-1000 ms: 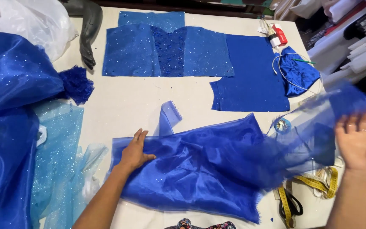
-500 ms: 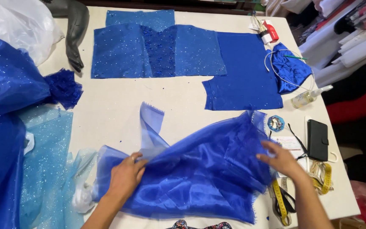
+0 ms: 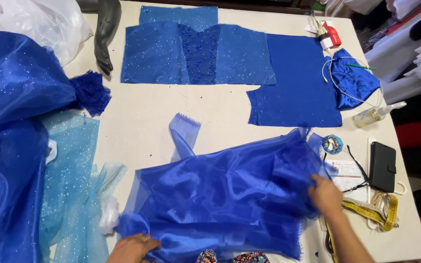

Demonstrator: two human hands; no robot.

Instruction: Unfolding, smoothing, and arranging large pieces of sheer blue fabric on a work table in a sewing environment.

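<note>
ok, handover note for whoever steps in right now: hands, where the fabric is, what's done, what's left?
Left hand: pressed on the near-left corner of the shiny blue organza, at the table's near edge.
Right hand: gripping the organza's right edge, next to the yellow tape measure.
Organza lies bunched on the near part of the table, one strip sticking up toward the middle.
Done: cloth is down on the table.
Left: it looks creased and uneven, so it probably needs smoothing flat.

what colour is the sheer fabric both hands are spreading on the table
Shiny royal blue, plain with no pattern. The sheer fabric shows best in the head view, the only one.
</note>
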